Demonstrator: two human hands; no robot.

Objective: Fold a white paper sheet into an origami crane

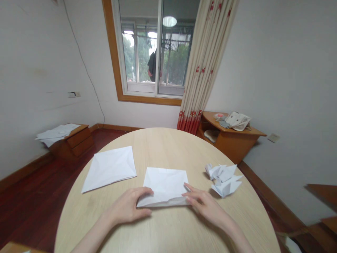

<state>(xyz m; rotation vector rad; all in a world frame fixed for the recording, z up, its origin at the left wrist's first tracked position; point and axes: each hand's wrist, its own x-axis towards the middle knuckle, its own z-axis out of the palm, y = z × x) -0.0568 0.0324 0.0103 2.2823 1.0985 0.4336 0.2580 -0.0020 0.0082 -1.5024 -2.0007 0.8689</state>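
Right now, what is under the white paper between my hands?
The round table shows around the white paper; the spot directly beneath is covered, so anything hidden there cannot be seen.

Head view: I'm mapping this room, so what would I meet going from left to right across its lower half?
White sheets → flat paper → creased middle paper → folded paper pieces → wall plate.

A single head-worn camera supplied the view. It looked from above, on the six o'clock side of the round table [168, 147], facing forward and down toward twelve o'clock. Within the frame, the left hand [128, 206] and right hand [204, 204] lay close, at seven and five o'clock; the window [158, 49] stood far off at twelve.
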